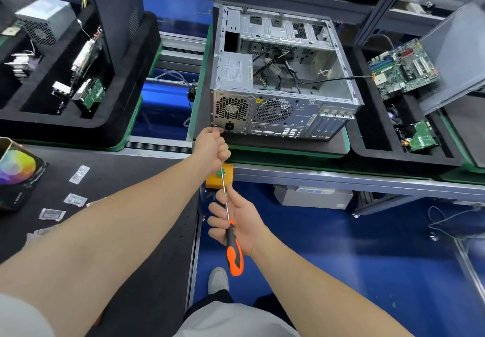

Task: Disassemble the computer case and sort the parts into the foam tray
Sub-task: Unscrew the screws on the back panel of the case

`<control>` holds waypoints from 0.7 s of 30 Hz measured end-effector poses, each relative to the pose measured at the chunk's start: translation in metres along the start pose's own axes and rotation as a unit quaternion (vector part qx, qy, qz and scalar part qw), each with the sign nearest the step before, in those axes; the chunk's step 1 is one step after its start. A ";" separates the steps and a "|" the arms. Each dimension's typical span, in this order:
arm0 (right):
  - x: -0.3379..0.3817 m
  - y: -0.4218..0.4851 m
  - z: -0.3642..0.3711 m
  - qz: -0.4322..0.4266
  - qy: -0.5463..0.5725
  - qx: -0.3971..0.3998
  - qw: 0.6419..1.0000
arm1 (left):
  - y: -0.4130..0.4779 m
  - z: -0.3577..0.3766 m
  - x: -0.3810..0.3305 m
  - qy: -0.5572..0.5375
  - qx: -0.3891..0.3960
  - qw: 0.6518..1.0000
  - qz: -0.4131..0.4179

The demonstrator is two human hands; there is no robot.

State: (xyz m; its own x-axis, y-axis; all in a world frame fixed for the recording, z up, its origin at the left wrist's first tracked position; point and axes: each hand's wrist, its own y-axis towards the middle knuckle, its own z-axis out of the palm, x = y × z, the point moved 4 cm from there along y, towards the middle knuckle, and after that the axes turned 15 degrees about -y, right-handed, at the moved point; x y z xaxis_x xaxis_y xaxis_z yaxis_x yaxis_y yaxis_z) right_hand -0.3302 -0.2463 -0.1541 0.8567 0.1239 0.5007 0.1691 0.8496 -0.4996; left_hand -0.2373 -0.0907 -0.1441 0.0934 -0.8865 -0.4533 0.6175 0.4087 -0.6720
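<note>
Head view: your left hand [211, 147] is curled closed, its fingertips pinched at the lower rear corner of the open silver steel computer case [283, 79], just beside the black power socket; whether a screw sits in the pinch cannot be told. Your right hand [240, 222] is wrapped around the long screwdriver with the orange-and-black handle [232, 242], its thin steel shaft pointing up toward the yellow button box [220, 176] on the bench's front edge. The case lies on its side on a black mat, rear panel facing you, with the grey power supply unit [235, 70] at its left end. The black foam tray [409, 137] to the right carries a green motherboard [401, 69].
</note>
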 end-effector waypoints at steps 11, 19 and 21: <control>0.007 0.007 -0.003 0.028 -0.243 -0.237 0.940 | 0.009 -0.006 0.001 0.034 0.009 0.999 0.008; 0.013 0.007 0.001 -0.020 -0.617 -0.429 0.659 | 0.011 -0.001 0.004 0.092 -0.005 0.994 0.051; 0.012 0.010 -0.003 -0.019 -0.590 -0.432 0.682 | 0.010 0.000 0.006 0.108 -0.009 0.992 0.068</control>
State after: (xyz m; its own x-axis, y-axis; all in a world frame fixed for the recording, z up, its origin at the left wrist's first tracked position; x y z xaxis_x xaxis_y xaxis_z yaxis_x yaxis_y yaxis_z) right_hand -0.3169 -0.2374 -0.1550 -0.0584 0.8697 0.4901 0.8411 0.3073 -0.4452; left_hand -0.2303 -0.0915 -0.1534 0.0041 -0.7561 -0.6545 0.5965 0.5272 -0.6053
